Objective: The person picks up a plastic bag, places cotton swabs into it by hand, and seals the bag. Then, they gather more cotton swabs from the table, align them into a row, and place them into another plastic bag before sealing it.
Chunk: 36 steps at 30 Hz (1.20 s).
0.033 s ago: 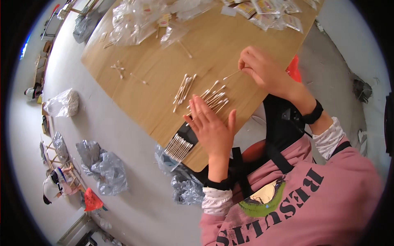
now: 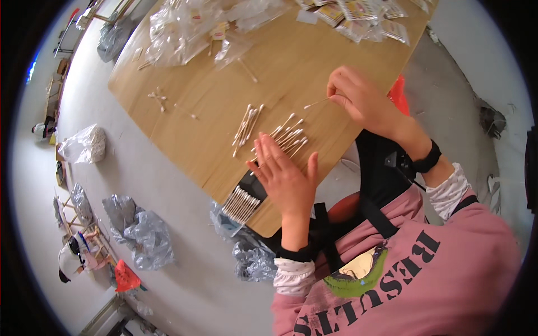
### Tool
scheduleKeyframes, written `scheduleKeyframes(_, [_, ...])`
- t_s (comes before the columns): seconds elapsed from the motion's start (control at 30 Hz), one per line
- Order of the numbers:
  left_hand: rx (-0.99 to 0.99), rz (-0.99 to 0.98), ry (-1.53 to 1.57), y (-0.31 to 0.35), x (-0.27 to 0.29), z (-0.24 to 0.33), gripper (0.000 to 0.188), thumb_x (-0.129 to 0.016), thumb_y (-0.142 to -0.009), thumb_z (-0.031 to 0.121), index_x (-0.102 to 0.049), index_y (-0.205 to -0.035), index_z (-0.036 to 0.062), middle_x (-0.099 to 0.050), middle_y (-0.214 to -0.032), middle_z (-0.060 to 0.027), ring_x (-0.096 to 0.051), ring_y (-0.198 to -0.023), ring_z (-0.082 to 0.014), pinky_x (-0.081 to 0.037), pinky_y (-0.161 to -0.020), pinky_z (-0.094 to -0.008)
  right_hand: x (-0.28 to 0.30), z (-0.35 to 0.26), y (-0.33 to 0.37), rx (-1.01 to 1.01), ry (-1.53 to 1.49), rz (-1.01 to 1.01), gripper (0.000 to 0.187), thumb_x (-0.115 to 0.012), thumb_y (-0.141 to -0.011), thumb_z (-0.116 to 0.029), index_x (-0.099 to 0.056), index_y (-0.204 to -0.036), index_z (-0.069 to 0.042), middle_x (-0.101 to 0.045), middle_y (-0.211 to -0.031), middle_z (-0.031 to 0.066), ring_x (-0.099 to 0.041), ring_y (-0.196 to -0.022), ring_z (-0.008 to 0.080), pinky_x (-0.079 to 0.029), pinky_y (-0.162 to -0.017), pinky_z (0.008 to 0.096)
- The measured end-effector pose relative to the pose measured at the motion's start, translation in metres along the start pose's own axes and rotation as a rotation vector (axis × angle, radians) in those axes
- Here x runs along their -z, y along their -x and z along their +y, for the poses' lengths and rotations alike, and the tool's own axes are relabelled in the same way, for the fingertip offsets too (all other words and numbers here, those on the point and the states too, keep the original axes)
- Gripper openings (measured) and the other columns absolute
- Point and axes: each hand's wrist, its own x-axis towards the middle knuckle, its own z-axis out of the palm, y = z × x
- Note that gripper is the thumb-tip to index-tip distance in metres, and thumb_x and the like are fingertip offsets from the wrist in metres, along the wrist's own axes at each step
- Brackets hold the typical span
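Observation:
My left hand lies flat with its fingers stretched out, over the near end of a loose pile of cotton swabs. The fingers cover part of that pile. Farther right, above the table, my right hand pinches a single cotton swab by one end, its white tip pointing left. A smaller bunch of swabs lies just left of the pile. At the table's near edge, beside my left hand, a neat row of swabs sits next to a dark, flat piece, partly hidden by the hand.
Crumpled clear plastic bags and small printed packets lie on the far side of the wooden table. A few stray swabs are at the left. Grey plastic bags stand on the floor; a red bag shows behind my right hand.
The whole view has shifted slightly. Both hands keep the same pose, and the right still pinches the cotton swab.

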Motion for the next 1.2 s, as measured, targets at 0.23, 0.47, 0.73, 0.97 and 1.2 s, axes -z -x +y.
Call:
scheduleKeyframes(0.23, [-0.020, 0.034, 0.013, 0.000, 0.002, -0.003, 0.094, -0.069, -0.090, 0.049, -0.025, -0.154, -0.0056, -0.035, -0.158, -0.0229, -0.028, -0.150, -0.0352, -0.008, -0.124, -0.0546, 0.038, -0.017, 0.044, -0.200, -0.187, 0.030, 0.008, -0.062, -0.095, -0.006, -0.057, -0.098, -0.001, -0.057, -0.087, 0.0084, -0.058, -0.078, 0.0204, -0.047, -0.072, 0.0325])
scheduleKeyframes(0.47, [-0.018, -0.013, 0.054, -0.004, 0.013, -0.003, 0.097, -0.067, -0.092, 0.047, -0.019, -0.156, -0.0068, -0.030, -0.160, -0.0240, -0.023, -0.152, -0.0363, -0.009, -0.123, -0.0564, 0.086, 0.032, 0.097, -0.495, 0.031, 0.235, 0.010, -0.060, -0.097, -0.011, -0.063, -0.099, -0.001, -0.064, -0.094, 0.0090, -0.060, -0.082, 0.0200, -0.048, -0.075, 0.0311])
scheduleKeyframes(0.73, [0.014, -0.122, -0.118, -0.017, 0.013, 0.008, 0.111, -0.060, -0.089, 0.066, -0.018, -0.153, -0.0143, -0.020, -0.161, -0.0320, -0.016, -0.153, -0.0407, -0.015, -0.122, -0.0548, 0.092, 0.061, 0.110, -0.445, 0.333, 0.223, 0.029, -0.060, -0.099, -0.019, -0.060, -0.123, -0.003, -0.063, -0.122, 0.0137, -0.059, -0.115, 0.0319, -0.045, -0.100, 0.0398])
scheduleKeyframes(0.97, [0.052, -0.192, -0.084, 0.027, 0.008, 0.032, 0.117, -0.058, -0.087, 0.071, -0.014, -0.154, -0.0143, -0.015, -0.162, -0.0325, -0.012, -0.153, -0.0434, -0.015, -0.123, -0.0533, 0.008, -0.012, 0.056, -0.079, -0.001, 0.181, 0.028, -0.065, -0.094, -0.013, -0.063, -0.121, -0.006, -0.065, -0.119, 0.0123, -0.059, -0.114, 0.0339, -0.044, -0.100, 0.0427])
scheduleKeyframes(1.2, [0.054, -0.138, -0.116, -0.009, 0.003, 0.015, 0.112, -0.058, -0.088, 0.067, -0.018, -0.154, -0.0132, -0.019, -0.162, -0.0305, -0.015, -0.154, -0.0403, -0.013, -0.123, -0.0530, -0.050, -0.044, 0.012, 0.048, -0.257, 0.238, 0.024, -0.063, -0.095, -0.013, -0.063, -0.118, -0.006, -0.065, -0.116, 0.0129, -0.059, -0.110, 0.0344, -0.046, -0.095, 0.0423])
